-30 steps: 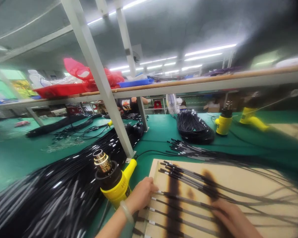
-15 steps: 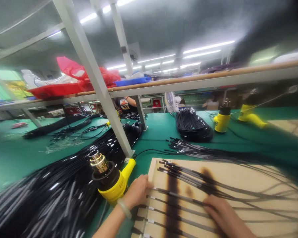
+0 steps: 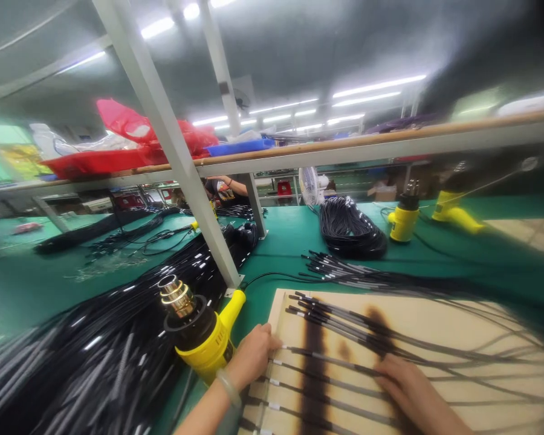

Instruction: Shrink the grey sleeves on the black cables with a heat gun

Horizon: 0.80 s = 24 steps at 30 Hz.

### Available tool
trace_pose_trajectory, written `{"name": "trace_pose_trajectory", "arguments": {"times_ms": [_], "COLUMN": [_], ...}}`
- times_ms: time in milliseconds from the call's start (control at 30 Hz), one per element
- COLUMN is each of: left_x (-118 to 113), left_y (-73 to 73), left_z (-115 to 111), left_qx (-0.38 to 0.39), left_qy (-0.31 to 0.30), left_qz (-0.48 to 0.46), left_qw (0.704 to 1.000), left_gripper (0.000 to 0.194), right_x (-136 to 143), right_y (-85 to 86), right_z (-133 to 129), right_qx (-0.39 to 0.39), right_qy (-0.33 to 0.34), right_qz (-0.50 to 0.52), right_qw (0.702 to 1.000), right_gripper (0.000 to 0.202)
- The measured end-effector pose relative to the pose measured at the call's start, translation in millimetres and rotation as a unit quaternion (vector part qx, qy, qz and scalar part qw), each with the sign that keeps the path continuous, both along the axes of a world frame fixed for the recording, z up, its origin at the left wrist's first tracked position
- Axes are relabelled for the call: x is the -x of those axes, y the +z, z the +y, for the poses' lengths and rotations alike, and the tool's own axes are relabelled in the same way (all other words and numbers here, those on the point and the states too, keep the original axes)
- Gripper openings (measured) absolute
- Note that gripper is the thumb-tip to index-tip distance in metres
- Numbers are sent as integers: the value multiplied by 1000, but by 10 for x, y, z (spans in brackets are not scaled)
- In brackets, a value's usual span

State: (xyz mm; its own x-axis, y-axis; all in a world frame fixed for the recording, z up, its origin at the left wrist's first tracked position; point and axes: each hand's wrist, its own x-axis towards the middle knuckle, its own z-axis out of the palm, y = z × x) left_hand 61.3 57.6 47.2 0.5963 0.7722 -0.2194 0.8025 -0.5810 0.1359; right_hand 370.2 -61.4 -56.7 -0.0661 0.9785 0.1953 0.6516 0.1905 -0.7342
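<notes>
My left hand (image 3: 256,351), a pale bangle on its wrist, pinches the tip end of a black cable (image 3: 320,355) at the left edge of a wooden board (image 3: 426,311). Farther along the same cable, the fingers of my right hand (image 3: 403,377) are closed on it. Several more black cables with grey sleeves lie across the board, some in a bunch above the held one, others spaced out below. Dark scorch marks (image 3: 315,329) run under them. Just left of my left hand stands a yellow heat gun (image 3: 204,347), nozzle up.
A large heap of black cables (image 3: 95,338) covers the bench on the left. Behind the board lie a cable bundle (image 3: 340,269) and a coil (image 3: 351,229), with more heat guns (image 3: 403,223) to the right. A slanting post (image 3: 176,142) supports a shelf; a person (image 3: 229,187) is beyond it.
The view has shifted slightly. Both hands keep their closed grips on the cable, almost in the same place over the board.
</notes>
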Motion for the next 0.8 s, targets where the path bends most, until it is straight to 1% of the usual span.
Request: {"name": "trace_pose_trajectory", "arguments": {"times_ms": [200, 333, 533, 600, 667, 733, 800], "left_x": [17, 0, -16, -1, 22, 37, 19], "left_y": [-32, -8, 3, -4, -13, -20, -26], "left_z": [-14, -37, -50, -38, -15, 18, 56], "left_qx": [-43, -32, -33, -36, -36, -37, -56], "left_qy": [7, 24, 26, 23, 16, 11, 13], "left_qz": [11, 1, 4, 3, 0, -2, -5], "left_qw": [999, 999, 999, 999, 999, 999, 998], "left_gripper": [37, 34, 30, 31, 32, 33, 33], "right_x": [-208, -252, -274, -278, -289, -308, -329], "right_y": [2, 8, 3, 46, 126, 213, 254], "right_z": [-61, -64, -35, -35, -41, -50, -56], "right_qx": [-17, -25, 6, 10, 11, 10, 9], "right_qy": [7, 4, 25, 22, 18, -1, -32], "right_qz": [-21, -7, 1, 8, 17, 18, 12], "right_qw": [1000, 1000, 1000, 1000, 1000, 1000, 999], "right_gripper": [30, 29, 25, 20, 16, 16, 19]}}
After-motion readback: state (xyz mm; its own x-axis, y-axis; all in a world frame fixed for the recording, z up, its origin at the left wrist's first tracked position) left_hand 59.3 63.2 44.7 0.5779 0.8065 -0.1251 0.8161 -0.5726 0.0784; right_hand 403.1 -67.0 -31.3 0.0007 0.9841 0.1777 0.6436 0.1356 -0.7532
